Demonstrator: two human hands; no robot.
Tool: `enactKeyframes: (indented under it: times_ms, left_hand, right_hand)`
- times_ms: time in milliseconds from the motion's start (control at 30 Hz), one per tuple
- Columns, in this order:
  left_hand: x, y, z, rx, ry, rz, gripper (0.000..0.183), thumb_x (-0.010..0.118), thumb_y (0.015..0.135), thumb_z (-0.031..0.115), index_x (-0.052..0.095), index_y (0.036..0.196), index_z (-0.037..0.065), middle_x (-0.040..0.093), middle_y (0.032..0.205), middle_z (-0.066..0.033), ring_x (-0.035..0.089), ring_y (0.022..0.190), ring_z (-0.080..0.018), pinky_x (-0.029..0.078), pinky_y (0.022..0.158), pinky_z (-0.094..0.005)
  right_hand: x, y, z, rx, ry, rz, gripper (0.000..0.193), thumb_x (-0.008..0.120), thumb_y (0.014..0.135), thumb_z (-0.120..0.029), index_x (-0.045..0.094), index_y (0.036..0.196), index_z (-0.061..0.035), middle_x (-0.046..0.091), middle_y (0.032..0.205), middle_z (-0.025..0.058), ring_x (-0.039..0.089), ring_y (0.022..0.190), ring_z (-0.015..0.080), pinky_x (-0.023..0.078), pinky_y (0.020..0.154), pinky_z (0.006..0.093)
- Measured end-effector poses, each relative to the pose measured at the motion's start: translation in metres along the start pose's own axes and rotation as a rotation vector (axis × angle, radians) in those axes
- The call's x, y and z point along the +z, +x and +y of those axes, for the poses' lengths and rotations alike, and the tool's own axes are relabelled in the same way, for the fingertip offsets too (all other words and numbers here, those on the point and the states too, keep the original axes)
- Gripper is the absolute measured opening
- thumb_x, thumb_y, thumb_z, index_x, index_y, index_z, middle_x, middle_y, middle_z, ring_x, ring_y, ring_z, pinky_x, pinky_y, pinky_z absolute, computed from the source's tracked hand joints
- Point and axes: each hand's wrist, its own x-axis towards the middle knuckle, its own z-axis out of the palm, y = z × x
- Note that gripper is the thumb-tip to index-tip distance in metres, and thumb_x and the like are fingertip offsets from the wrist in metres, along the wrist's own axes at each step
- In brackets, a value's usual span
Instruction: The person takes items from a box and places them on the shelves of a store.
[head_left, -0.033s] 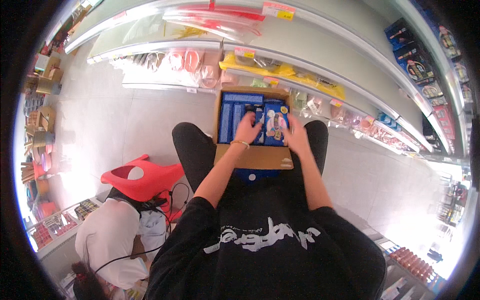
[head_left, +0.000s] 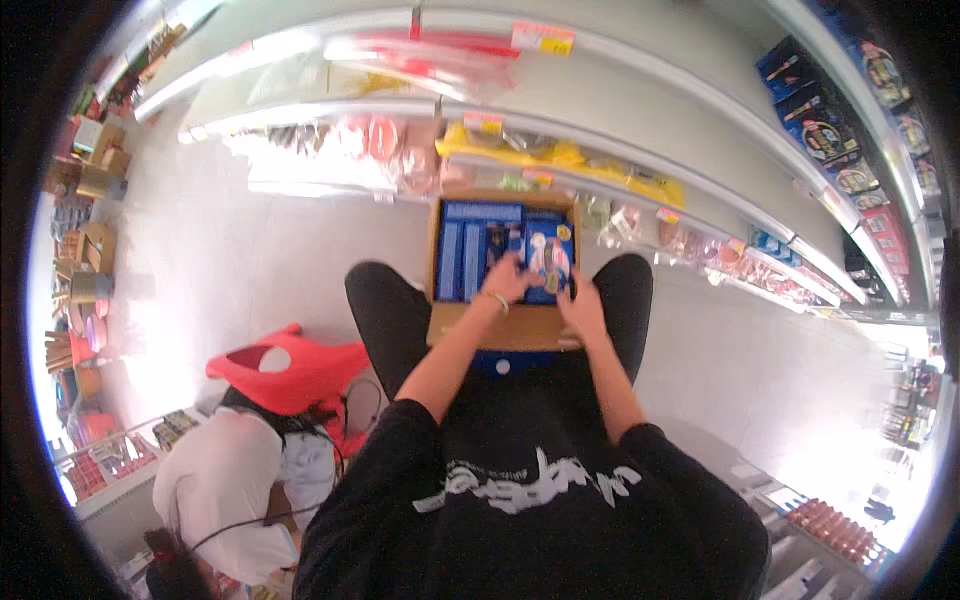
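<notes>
An open cardboard box (head_left: pixel 470 318) stands between my knees, tightly filled with blue packs. At its right side lies a flat blue pack (head_left: pixel 562 243) with a pale picture on its face. My left hand (head_left: pixel 510 283) reaches over the box with fingers apart, the fingertips at this pack's left lower edge. My right hand (head_left: pixel 584 312) is closed on the pack's lower right corner, thumb and fingers partly blurred. More blue packs (head_left: pixel 452 258) stand on edge to the left, and one lies across the far side.
Shelves (head_left: pixel 640 60) with price tags and bagged goods rise ahead and on the right. A red plastic stool (head_left: pixel 305 370) lies on the left. Near it a person in a white top (head_left: pixel 225 490) bends down, with a black cable close by.
My view has tilted slightly, so the box sits lower in the picture. My right hand has slid from the pack's right side down to its near corner; my left hand has shifted right.
</notes>
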Motion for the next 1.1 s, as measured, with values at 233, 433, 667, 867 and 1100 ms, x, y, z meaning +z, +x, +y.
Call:
enactKeyframes:
  times_ms: [233, 433, 667, 867, 1100]
  left_hand:
    - [0.049, 0.036, -0.043, -0.239, -0.256, 0.062, 0.072, 0.072, 0.061, 0.046, 0.053, 0.104, -0.009, 0.059, 0.1, -0.0248, 0.058, 0.094, -0.0341, 0.045, 0.081, -0.0365]
    - [0.036, 0.02, -0.024, -0.202, 0.026, 0.169, 0.082, 0.069, 0.066, 0.049, 0.042, 0.118, -0.008, 0.051, 0.114, -0.0259, 0.053, 0.102, -0.0312, 0.047, 0.08, -0.0386]
    - [-0.001, -0.028, 0.023, -0.274, -0.854, 0.216, 0.061, 0.073, 0.069, 0.021, 0.044, 0.115, -0.007, 0.059, 0.098, -0.0122, 0.059, 0.09, -0.0198, 0.049, 0.071, -0.0307]
    - [0.007, -0.064, 0.024, 0.038, -1.062, -0.068, 0.042, 0.064, 0.079, 0.008, 0.042, 0.114, 0.003, 0.053, 0.108, -0.0086, 0.056, 0.094, -0.0179, 0.049, 0.074, -0.0308]
    - [-0.035, -0.066, 0.065, 0.297, -0.552, -0.113, 0.041, 0.046, 0.091, 0.021, 0.038, 0.125, 0.001, 0.049, 0.12, -0.0084, 0.046, 0.11, -0.0184, 0.039, 0.09, -0.0312]
  right_hand:
    - [0.025, -0.013, 0.011, -0.135, -0.212, 0.063, 0.046, 0.06, 0.067, -0.021, 0.052, 0.108, -0.001, 0.053, 0.108, 0.0196, 0.047, 0.102, 0.0363, 0.034, 0.092, 0.0434]
    - [0.007, -0.018, 0.003, -0.013, -0.068, -0.102, 0.047, 0.061, 0.068, -0.023, 0.053, 0.108, -0.001, 0.056, 0.101, 0.0191, 0.05, 0.098, 0.0364, 0.036, 0.091, 0.0398]
    - [0.006, -0.032, -0.021, -0.01, 0.356, 0.21, 0.067, 0.068, 0.071, -0.016, 0.034, 0.125, 0.0032, 0.045, 0.12, 0.0193, 0.047, 0.108, 0.0282, 0.038, 0.091, 0.0364]
    - [-0.005, -0.046, -0.054, 0.16, 0.962, 0.057, 0.052, 0.069, 0.074, -0.011, 0.044, 0.117, 0.0036, 0.055, 0.109, 0.0101, 0.054, 0.097, 0.0147, 0.045, 0.081, 0.0267]
    - [-0.107, -0.011, -0.103, 0.096, 0.943, 0.068, 0.037, 0.072, 0.071, -0.011, 0.057, 0.102, 0.0012, 0.061, 0.094, 0.0062, 0.057, 0.083, 0.0127, 0.046, 0.076, 0.0262]
